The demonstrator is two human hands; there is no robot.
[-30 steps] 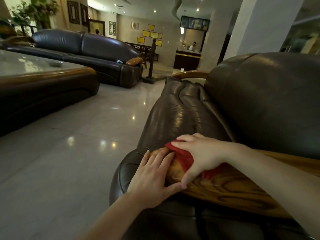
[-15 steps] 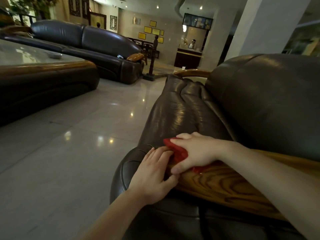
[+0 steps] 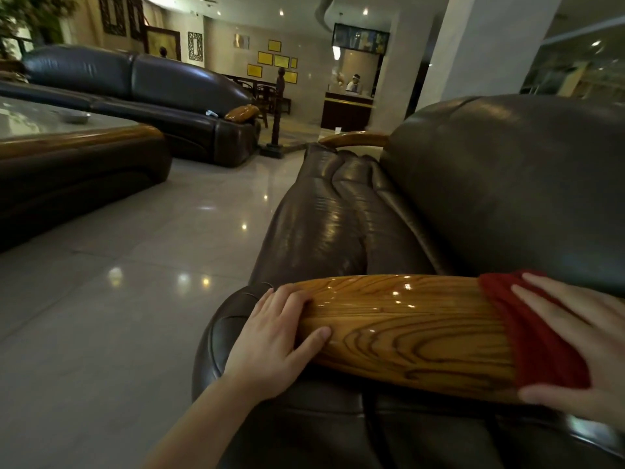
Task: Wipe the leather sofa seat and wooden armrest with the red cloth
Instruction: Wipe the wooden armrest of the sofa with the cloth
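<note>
The glossy wooden armrest (image 3: 406, 330) runs across the lower frame on top of the dark leather sofa. My right hand (image 3: 581, 346) presses the red cloth (image 3: 527, 333) flat onto the armrest's near end at the right edge, fingers spread over the cloth. My left hand (image 3: 277, 336) rests on the armrest's rounded far tip, fingers apart, holding nothing. The wrinkled leather sofa seat (image 3: 324, 225) stretches away behind the armrest, with the backrest (image 3: 507, 184) to the right.
A shiny tiled floor (image 3: 135, 265) lies to the left. A low table with a wooden rim (image 3: 77, 140) stands at left, and another dark leather sofa (image 3: 142, 93) beyond it. The sofa's far wooden armrest (image 3: 355, 139) shows ahead. A white pillar (image 3: 490, 42) rises behind the backrest.
My right hand has slid the red cloth along the armrest from its far tip toward me, to the right. My left hand has stayed on the tip.
</note>
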